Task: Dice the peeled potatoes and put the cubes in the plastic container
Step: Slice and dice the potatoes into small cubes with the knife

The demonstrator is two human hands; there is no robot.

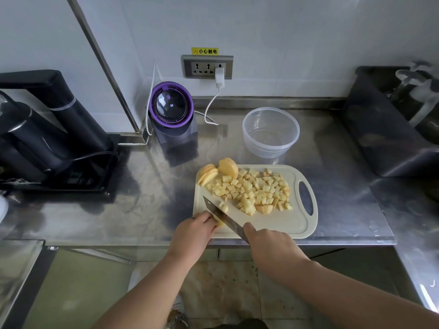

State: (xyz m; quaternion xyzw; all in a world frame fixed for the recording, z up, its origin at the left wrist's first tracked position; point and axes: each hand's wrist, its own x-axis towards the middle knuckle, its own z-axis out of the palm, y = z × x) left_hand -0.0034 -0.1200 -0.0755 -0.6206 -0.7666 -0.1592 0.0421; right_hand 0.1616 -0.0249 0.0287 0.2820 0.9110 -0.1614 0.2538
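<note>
Cutting board (pixel 273 222) lies at front edge of worktop (pixel 154 205), handle hole to the right. Pile of potato cubes (pixel 256 188) covers the board's middle and right. Potato slices (pixel 209 174) and a larger potato chunk (pixel 228 167) sit at its far left corner.

Left hand (pixel 194 231): fingers curled down onto a potato piece (pixel 219 223) at the near left corner. Right hand (pixel 268 245): closed round the knife (pixel 221 214) handle, blade running diagonally against that piece.

Plastic container (pixel 268 151) stands just beyond the board's far edge. Purple appliance (pixel 171 105) is at the back; black kettle (pixel 47 129) at the left end.
</note>
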